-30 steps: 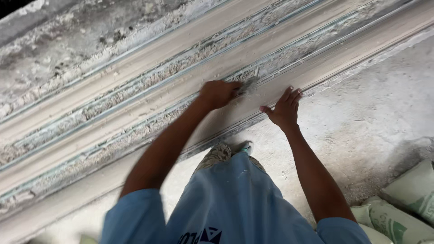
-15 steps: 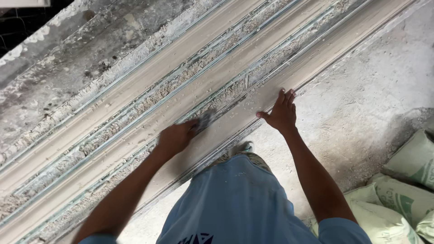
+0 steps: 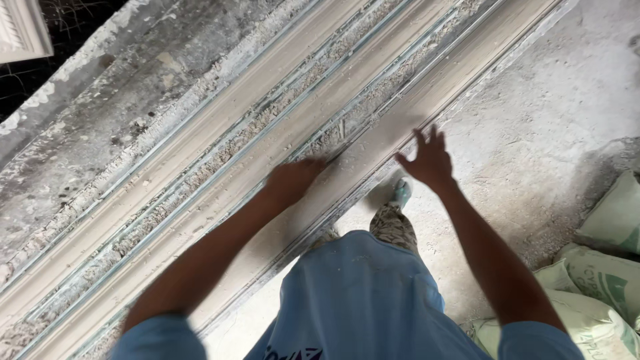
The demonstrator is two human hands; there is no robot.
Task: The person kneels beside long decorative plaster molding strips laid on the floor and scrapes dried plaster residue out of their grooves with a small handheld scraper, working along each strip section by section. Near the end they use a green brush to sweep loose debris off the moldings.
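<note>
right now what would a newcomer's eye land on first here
The long plaster-crusted moulding bench runs diagonally across the view. At its near edge the left hand presses a small tool on the strip, and the right hand hovers with its fingers spread. Pale sacks lie at lower right.

A long pale plaster moulding strip [image 3: 427, 117] ran diagonally from the frame's lower left to its upper right, flat and smooth, flanked by crumbly grey ridges, lying on the bench.

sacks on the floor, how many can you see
3, all at the right edge: one sack uppermost, a second sack below it, a third sack at the bottom corner behind the right arm. More may lie out of frame.
</note>
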